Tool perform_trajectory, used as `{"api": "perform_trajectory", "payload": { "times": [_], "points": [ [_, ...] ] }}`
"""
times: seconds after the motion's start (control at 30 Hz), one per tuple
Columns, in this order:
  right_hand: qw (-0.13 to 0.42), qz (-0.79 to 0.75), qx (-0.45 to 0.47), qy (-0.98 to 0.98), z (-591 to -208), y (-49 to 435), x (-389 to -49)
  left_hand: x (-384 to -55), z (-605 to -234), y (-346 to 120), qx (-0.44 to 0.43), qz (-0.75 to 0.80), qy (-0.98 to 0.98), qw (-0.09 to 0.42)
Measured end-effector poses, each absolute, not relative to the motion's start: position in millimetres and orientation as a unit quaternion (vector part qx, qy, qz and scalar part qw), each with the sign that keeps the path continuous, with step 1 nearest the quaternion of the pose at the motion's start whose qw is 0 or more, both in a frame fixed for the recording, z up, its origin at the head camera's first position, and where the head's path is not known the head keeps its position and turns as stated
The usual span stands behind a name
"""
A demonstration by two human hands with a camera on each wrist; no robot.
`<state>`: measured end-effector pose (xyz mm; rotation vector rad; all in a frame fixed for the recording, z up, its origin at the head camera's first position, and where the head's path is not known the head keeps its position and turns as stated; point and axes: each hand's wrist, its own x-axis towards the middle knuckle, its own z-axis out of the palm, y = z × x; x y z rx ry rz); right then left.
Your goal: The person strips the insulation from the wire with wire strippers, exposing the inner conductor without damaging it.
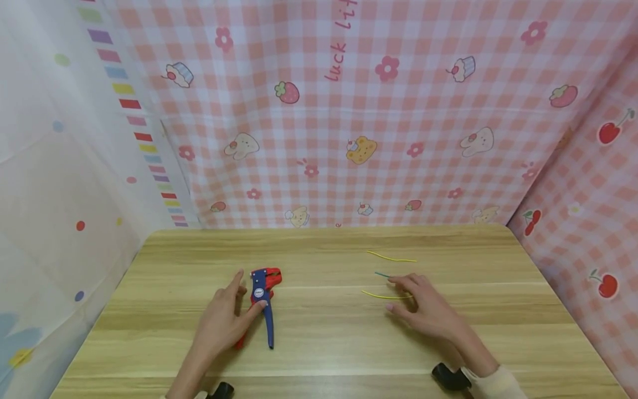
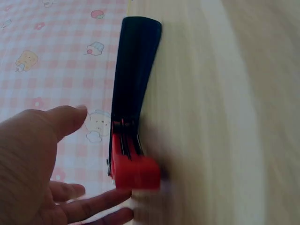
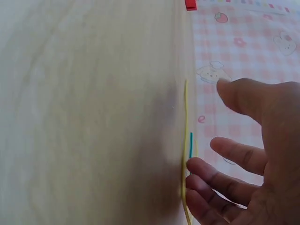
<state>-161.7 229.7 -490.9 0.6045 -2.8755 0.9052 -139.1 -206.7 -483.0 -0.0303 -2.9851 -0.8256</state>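
A wire stripper (image 1: 260, 292) with blue and red parts lies on the left half of the table, its handles towards me. My left hand (image 1: 224, 318) is beside it, the thumb overlapping its blue body in the head view. From the left wrist, a gap shows between that thumb and the wire stripper (image 2: 136, 70), and the fingers are spread. On the right, my right hand (image 1: 426, 307) hovers with loose, parted fingers over a short teal wire (image 1: 381, 274) and a yellow wire (image 1: 376, 295), partly covering both. Another yellow wire (image 1: 391, 257) lies farther back.
The wooden table (image 1: 319, 343) meets a pink checked cloth (image 1: 319, 122) along its back edge. Cloths also hang at the left and right sides. A black wrist device (image 1: 451, 378) sits by the right sleeve, another (image 1: 221, 390) by the left wrist.
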Motion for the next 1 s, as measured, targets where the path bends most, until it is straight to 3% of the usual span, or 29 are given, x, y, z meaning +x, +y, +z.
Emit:
{"api": "perform_trajectory", "payload": {
  "times": [0.57,1.0],
  "points": [
    [0.048,0.325,0.172,-0.929,-501.8,219.2,-169.6,-153.6,-483.4,-186.9,0.02,-0.307,-0.95,-0.044],
    [0.012,0.335,0.15,-0.93,-500.7,216.2,-174.0,-156.0,-469.0,-182.6,0.08,-0.321,-0.94,-0.083]
  ]
}}
